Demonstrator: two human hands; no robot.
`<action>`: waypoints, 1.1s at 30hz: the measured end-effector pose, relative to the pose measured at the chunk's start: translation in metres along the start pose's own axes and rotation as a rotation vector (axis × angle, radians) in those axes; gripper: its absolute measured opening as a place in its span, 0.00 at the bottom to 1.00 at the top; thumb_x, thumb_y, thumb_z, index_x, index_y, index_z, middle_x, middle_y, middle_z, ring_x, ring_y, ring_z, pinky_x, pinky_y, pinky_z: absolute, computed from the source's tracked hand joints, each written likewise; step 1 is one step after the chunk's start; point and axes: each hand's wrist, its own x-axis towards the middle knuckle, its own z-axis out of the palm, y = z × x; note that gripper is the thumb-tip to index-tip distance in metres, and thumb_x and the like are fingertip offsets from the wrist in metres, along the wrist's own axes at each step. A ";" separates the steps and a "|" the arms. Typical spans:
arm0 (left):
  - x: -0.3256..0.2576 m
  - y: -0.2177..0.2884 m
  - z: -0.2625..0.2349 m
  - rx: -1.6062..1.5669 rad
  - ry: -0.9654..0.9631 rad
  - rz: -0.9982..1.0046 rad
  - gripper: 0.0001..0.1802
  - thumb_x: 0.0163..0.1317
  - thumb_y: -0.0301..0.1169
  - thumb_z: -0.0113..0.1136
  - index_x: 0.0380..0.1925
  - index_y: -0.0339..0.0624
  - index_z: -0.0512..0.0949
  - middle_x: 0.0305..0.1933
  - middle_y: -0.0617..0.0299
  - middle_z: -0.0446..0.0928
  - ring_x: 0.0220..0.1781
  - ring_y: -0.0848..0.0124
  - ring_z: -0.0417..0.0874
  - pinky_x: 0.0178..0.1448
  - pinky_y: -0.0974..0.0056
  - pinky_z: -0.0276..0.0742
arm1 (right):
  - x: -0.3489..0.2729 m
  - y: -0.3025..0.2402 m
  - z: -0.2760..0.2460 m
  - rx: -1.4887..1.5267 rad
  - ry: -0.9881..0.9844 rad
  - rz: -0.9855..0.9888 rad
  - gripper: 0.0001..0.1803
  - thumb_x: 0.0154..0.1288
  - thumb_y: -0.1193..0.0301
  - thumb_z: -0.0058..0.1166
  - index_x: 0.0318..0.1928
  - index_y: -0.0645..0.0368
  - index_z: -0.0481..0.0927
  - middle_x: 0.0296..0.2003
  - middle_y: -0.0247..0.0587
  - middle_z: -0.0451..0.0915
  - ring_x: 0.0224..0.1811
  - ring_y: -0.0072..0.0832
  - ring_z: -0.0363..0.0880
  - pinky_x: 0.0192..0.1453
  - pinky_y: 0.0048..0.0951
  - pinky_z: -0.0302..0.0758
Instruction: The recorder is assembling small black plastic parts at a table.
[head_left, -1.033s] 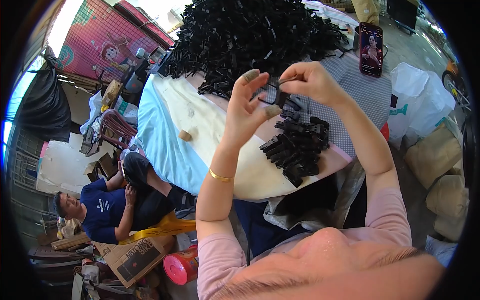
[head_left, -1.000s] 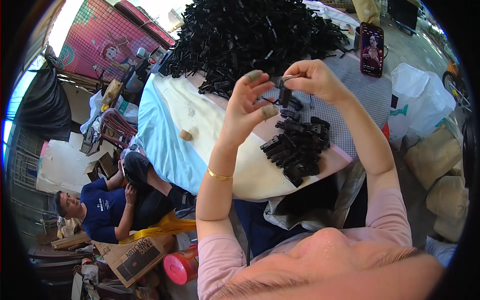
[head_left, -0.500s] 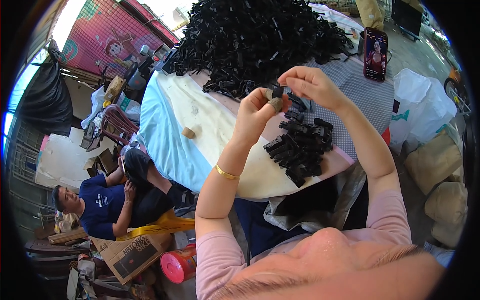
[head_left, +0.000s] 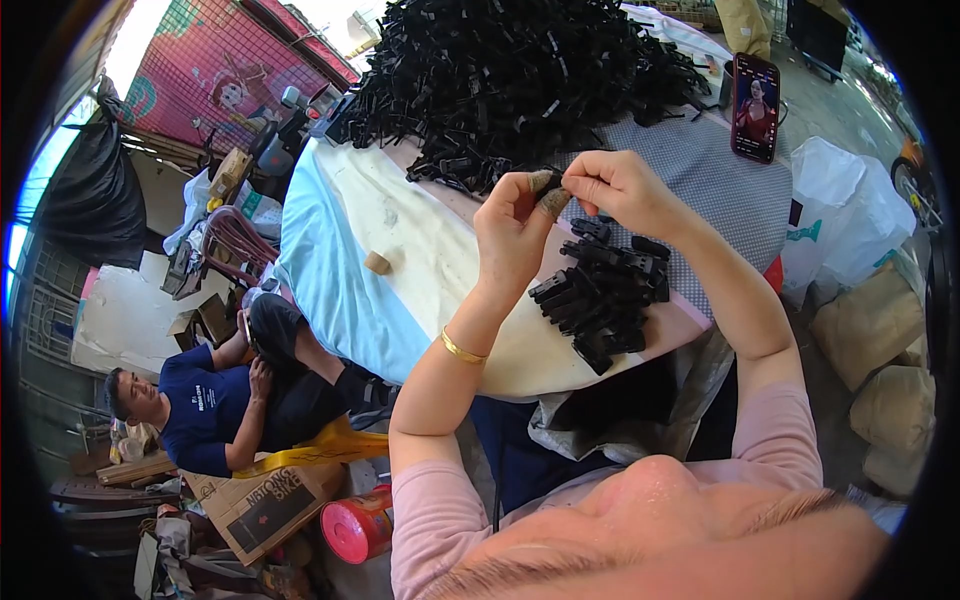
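My left hand (head_left: 510, 228) is closed in a pinch, with tan tape wrapped round its thumb and a fingertip. Between its fingertips is a small black plastic piece (head_left: 557, 183), mostly covered by the fingers. My right hand (head_left: 618, 190) pinches at the same piece from the right, its fingertips meeting those of the left. Just below both hands lies a small heap of black plastic buckle-like pieces (head_left: 600, 295) on the cloth. Beyond them rises a large pile of loose black parts (head_left: 530, 80).
A cloth-covered round table (head_left: 430, 330) bears a small tan roll (head_left: 376, 263) and a propped phone (head_left: 755, 108). White plastic bags (head_left: 850, 205) and brown sacks (head_left: 870, 320) stand at right. At left a person (head_left: 210, 405) sits near a red bucket (head_left: 355, 530) and a cardboard box (head_left: 270, 505).
My right hand has come down and closed in from above the black piece to pinch at it. The left hand has stayed nearly in place, its fingers now nearer the right's.
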 end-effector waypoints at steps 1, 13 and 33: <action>-0.001 -0.001 -0.001 0.128 0.018 0.102 0.09 0.51 0.20 0.60 0.32 0.33 0.73 0.31 0.61 0.76 0.31 0.77 0.76 0.37 0.73 0.74 | 0.000 0.000 0.000 0.032 -0.015 0.040 0.09 0.60 0.71 0.50 0.28 0.64 0.77 0.17 0.31 0.72 0.20 0.14 0.68 0.23 0.17 0.64; -0.001 0.012 0.003 0.229 -0.319 -0.027 0.15 0.45 0.21 0.64 0.35 0.35 0.73 0.32 0.58 0.78 0.33 0.74 0.79 0.38 0.70 0.75 | 0.010 0.029 -0.033 -0.515 0.019 -0.042 0.10 0.53 0.70 0.52 0.36 0.59 0.79 0.23 0.39 0.78 0.24 0.26 0.75 0.28 0.25 0.70; 0.009 -0.005 0.002 0.618 -0.138 0.400 0.47 0.36 0.22 0.71 0.58 0.34 0.56 0.59 0.48 0.62 0.58 0.58 0.69 0.59 0.62 0.67 | 0.012 0.016 -0.007 0.131 -0.050 0.401 0.13 0.48 0.68 0.62 0.30 0.67 0.81 0.22 0.36 0.78 0.22 0.19 0.72 0.26 0.16 0.66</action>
